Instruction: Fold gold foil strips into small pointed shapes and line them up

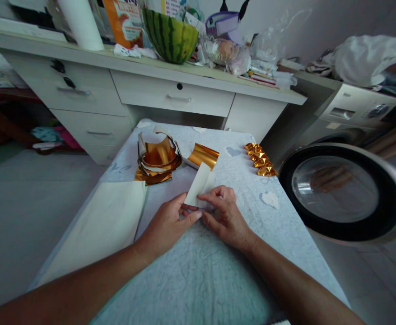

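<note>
Between my hands is a folded piece of pale paper point(199, 183), tilted up above the table. My left hand point(172, 219) pinches its lower left edge, thumb in front. Fingers of my right hand point(226, 214) press on its lower right side, with the thumb close to the left thumb. Just beyond the paper lies a curled gold foil sheet point(204, 155). Farther left, a stack of gold foil sheets point(159, 155) sits inside a loose ring of paper strips. A row of several folded gold foil pieces point(260, 160) rests near the table's right edge.
Large pale paper sheets point(106, 216) cover the table's left side. The patterned tablecloth point(191, 275) spreads beneath my arms. Behind stands a white desk with drawers point(170, 95), bearing half a watermelon point(170, 36) and clutter. An open washing machine door point(343, 189) stands at the right.
</note>
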Action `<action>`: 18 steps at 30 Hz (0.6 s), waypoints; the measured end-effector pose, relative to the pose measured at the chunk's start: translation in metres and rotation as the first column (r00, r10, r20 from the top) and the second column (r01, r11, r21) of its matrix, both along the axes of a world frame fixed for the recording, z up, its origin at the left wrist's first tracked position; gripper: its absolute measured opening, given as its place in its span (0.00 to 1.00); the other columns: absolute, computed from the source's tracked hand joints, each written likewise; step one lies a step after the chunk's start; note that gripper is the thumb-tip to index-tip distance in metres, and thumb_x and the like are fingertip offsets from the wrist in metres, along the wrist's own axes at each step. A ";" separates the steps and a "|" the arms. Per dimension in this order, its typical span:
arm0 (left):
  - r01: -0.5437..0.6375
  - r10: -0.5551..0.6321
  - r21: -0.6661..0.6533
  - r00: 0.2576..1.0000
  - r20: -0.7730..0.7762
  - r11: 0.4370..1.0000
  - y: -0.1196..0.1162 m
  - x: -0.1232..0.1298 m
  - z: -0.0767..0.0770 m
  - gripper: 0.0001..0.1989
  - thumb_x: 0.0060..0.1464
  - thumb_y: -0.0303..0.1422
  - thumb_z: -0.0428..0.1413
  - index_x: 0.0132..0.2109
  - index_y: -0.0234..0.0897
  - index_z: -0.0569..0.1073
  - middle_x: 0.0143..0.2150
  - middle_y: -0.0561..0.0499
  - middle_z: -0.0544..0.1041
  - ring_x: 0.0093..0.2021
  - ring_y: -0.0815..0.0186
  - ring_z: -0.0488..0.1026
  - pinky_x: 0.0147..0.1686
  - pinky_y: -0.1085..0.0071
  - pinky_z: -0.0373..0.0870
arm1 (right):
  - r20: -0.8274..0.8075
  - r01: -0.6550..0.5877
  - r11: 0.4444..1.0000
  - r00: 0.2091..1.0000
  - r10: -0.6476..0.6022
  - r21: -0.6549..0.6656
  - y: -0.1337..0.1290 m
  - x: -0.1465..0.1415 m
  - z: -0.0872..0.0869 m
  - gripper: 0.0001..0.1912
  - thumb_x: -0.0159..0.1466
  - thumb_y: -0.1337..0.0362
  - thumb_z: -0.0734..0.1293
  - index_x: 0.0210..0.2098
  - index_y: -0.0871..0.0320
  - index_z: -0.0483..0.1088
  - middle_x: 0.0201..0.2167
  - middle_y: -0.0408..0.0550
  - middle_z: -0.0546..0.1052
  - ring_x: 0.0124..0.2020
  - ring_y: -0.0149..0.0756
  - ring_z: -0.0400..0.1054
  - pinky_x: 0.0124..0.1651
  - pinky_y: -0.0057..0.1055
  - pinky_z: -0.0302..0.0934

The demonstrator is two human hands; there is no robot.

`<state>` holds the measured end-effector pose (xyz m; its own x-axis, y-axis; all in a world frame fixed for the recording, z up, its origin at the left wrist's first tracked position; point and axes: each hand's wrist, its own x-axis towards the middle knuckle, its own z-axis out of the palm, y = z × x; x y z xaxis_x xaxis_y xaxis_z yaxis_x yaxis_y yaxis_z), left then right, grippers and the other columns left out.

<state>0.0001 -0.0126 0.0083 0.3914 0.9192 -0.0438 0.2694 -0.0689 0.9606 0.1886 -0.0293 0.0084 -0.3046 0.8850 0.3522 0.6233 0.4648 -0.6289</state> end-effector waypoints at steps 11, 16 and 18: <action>-0.162 0.162 -0.015 0.987 -0.021 0.987 0.007 -0.004 -0.005 0.14 0.59 0.40 0.53 0.43 0.35 0.74 0.29 0.53 0.77 0.29 0.65 0.72 0.29 0.72 0.66 | -0.109 0.195 0.960 0.978 -0.176 0.201 0.000 0.008 0.009 0.03 0.63 0.66 0.63 0.35 0.56 0.69 0.33 0.45 0.67 0.39 0.39 0.61 0.45 0.40 0.55; -0.129 0.131 -0.045 0.990 0.049 0.991 0.006 -0.002 -0.006 0.15 0.59 0.39 0.52 0.47 0.35 0.73 0.33 0.52 0.77 0.31 0.66 0.72 0.30 0.72 0.67 | -0.175 0.310 0.945 0.941 -0.289 0.102 0.008 0.022 0.010 0.15 0.62 0.59 0.66 0.47 0.57 0.65 0.43 0.50 0.68 0.46 0.42 0.62 0.49 0.40 0.57; -0.117 0.120 -0.047 0.991 0.060 0.992 0.007 -0.002 -0.007 0.15 0.59 0.39 0.51 0.48 0.35 0.73 0.35 0.51 0.77 0.32 0.65 0.72 0.31 0.71 0.68 | -0.178 0.246 0.969 0.952 -0.248 -0.034 0.011 0.024 0.009 0.14 0.63 0.56 0.65 0.45 0.57 0.67 0.41 0.49 0.70 0.45 0.42 0.63 0.49 0.39 0.57</action>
